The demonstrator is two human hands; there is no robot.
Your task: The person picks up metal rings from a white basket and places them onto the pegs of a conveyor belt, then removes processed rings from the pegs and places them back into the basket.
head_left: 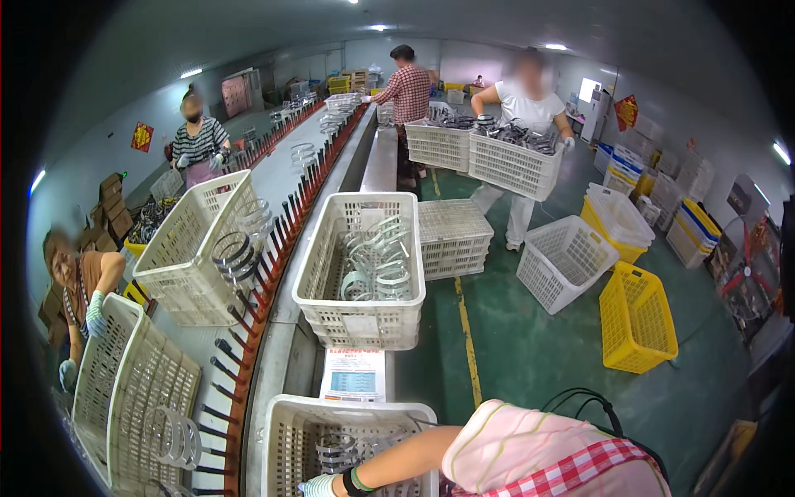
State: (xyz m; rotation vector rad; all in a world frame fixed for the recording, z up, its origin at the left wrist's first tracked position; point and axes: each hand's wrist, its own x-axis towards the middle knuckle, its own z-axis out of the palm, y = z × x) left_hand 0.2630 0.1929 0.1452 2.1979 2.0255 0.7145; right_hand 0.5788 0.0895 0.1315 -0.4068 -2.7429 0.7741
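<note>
My right hand (pixel 320 486), in a white and green striped glove with a dark band at the wrist, reaches down into the near white plastic crate (pixel 282 424). Its fingers are mostly cut off at the lower edge, so I cannot tell whether they grip anything. Beside the hand, inside the crate, lie shiny curved metal bands (pixel 335 448). My left hand is out of view. Beyond the crate, a sheet with printing (pixel 354 374) lies in front of another white crate (pixel 360 318), which holds more silver curved bands (pixel 377 269).
A conveyor with upright black pegs (pixel 217 366) runs along my left, carrying white crates (pixel 186 273). Across it, a person (pixel 91 277) touches a tilted crate. Another person (pixel 526 108) stands by a filled crate (pixel 512 166). Crates, including a yellow one (pixel 636 319), stand on the green floor.
</note>
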